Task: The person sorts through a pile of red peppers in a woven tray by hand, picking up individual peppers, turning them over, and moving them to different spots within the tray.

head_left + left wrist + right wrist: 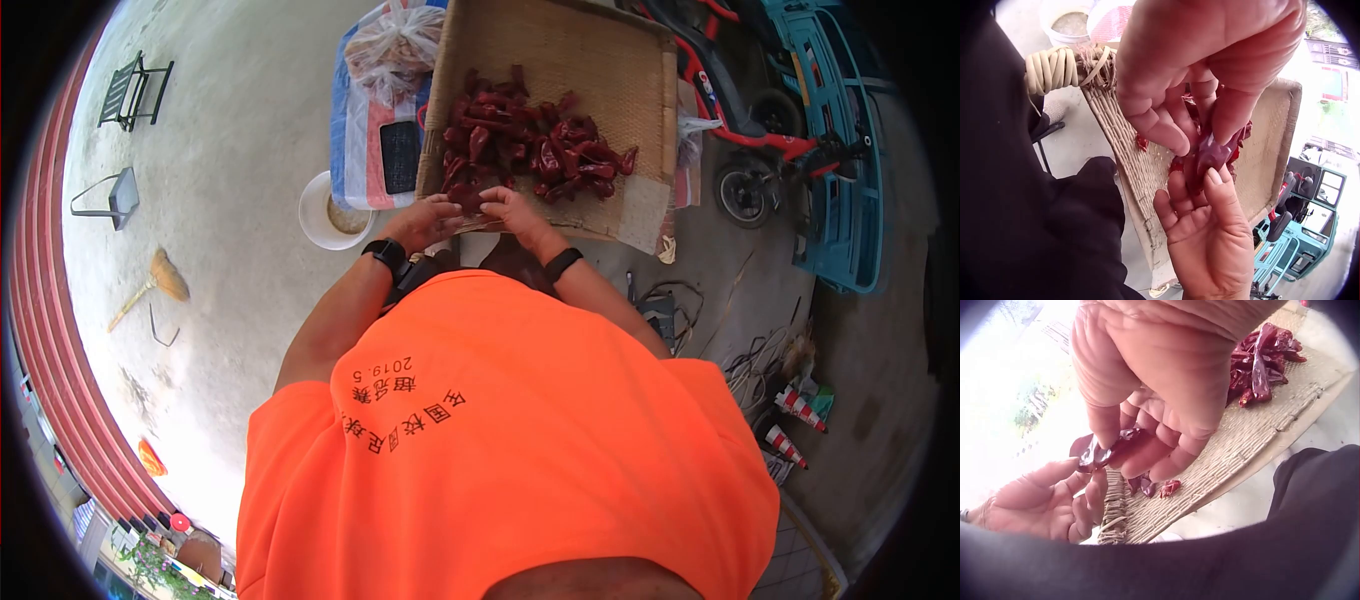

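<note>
Over the near edge of a woven tray (590, 50), both hands hold one dark red dried chili pepper (1213, 152) between them. The left hand (424, 220) pinches it between thumb and fingers. From the other side, the right hand (520, 215) grips it with its thumb along the glossy skin (1094, 453), the fingers curled behind. Beyond the hands lies a loose pile of dried red chilies (530, 140). A few small red pieces (1169, 489) lie on the weave close to the near rim.
A white bucket (312, 215) stands left of the tray, beside a striped sack (355, 150) bearing a dark flat rectangular item (399, 157) and a plastic bag (395, 50). A broom (165, 280) lies farther left. To the right are a red scooter (740, 120) and a teal vehicle (850, 230).
</note>
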A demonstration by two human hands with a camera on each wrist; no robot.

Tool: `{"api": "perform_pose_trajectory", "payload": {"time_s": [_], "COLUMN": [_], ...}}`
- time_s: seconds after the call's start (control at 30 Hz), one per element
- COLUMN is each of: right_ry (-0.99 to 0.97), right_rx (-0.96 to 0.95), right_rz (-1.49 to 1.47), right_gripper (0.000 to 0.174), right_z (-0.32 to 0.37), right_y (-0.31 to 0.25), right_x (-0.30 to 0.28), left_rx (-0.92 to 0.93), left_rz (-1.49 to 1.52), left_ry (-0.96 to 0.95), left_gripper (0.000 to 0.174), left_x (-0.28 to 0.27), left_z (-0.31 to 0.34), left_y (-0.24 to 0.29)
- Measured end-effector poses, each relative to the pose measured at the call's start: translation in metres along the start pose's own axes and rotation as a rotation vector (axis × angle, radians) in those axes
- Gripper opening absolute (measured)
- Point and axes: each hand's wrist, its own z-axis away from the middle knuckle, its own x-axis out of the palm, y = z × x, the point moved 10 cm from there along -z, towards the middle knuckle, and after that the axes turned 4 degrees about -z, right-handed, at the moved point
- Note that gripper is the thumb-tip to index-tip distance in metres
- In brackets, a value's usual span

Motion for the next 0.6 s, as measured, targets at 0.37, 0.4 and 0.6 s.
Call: {"api": "perform_pose_trajectory", "payload": {"time_s": [0.37, 0.4, 0.6], "right_ry": [0.445, 0.434, 0.344], "right_rx": [-0.191, -0.144, 0.001], "right_rz": [-0.863, -0.872, -0.342], "right_gripper": [0.020, 0.022, 0.048], "right_z": [-0.008, -0.011, -0.036], "right_y": [-0.019, -0.016, -0.011], "right_x": [-0.149, -0.147, -0.105], "left_rx": [-0.087, -0.086, -0.081], "left_rz": [0.009, 0.013, 0.060], "left_ry": [0.104, 0.114, 0.129], "left_gripper": [0.029, 0.029, 0.035], "left_x": [-0.016, -0.016, -0.024], "left_z": [0.011, 0.013, 0.013], "left_y": [-0.004, -0.004, -0.006]}}
